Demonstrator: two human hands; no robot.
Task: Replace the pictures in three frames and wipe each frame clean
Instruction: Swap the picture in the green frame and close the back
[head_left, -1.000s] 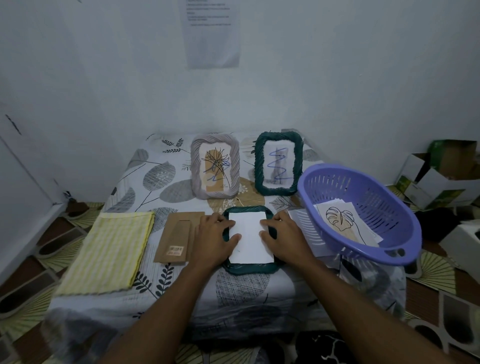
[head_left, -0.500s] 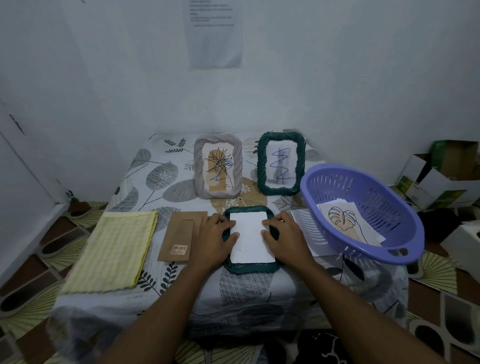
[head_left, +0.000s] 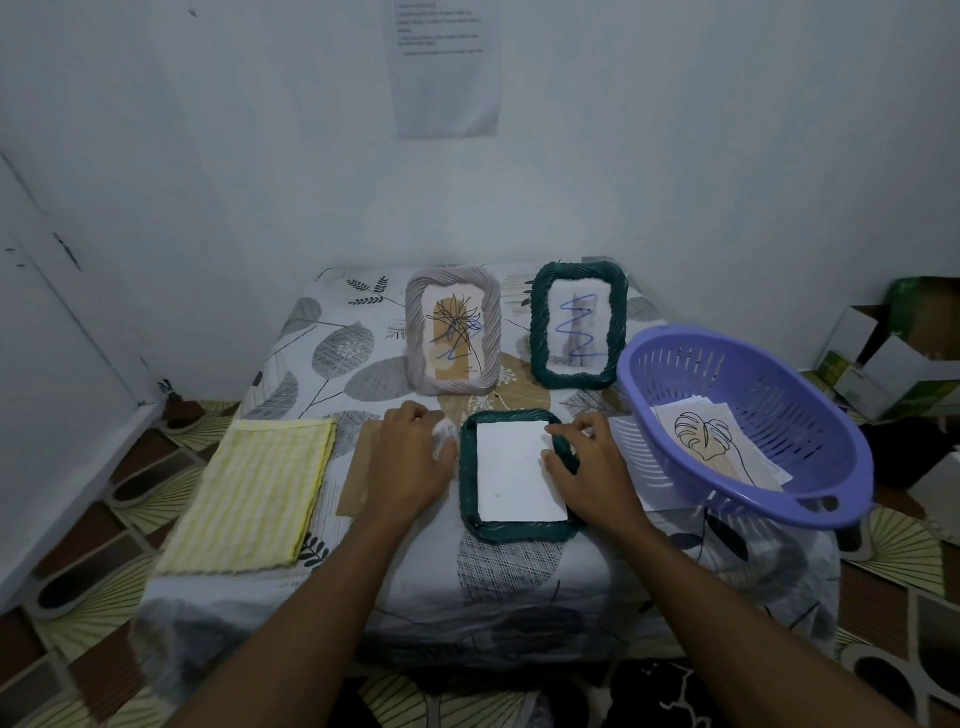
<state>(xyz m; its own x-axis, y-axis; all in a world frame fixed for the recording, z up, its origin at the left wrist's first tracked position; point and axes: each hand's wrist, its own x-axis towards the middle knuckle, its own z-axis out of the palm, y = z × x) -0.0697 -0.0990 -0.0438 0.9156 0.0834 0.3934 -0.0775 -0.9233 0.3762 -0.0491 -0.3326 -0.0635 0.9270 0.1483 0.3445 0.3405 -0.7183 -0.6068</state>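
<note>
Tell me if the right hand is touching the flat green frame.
Touching. The head view shows the right hand, fingers and thumb curled round the right edge of the flat green frame.

We cannot read the wall notice; our left hand covers part of the backing board beside the flat frame.

Bare left hand, bare right hand; forearms uncovered along whole visible length.

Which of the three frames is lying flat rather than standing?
The near green frame, gripped by the right hand; the grey frame and far green frame stand upright.
</note>
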